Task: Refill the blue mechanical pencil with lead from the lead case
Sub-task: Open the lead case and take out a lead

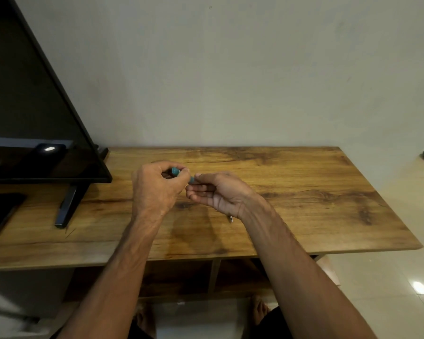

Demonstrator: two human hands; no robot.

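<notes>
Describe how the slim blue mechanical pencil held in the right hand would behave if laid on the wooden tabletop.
The blue mechanical pencil looks thin and probably round, so it may roll on the smooth wooden tabletop. It is likely light: the right hand holds it in loosely curled fingers. Its metal tip, poking out under the wrist, seems rigid.
</notes>
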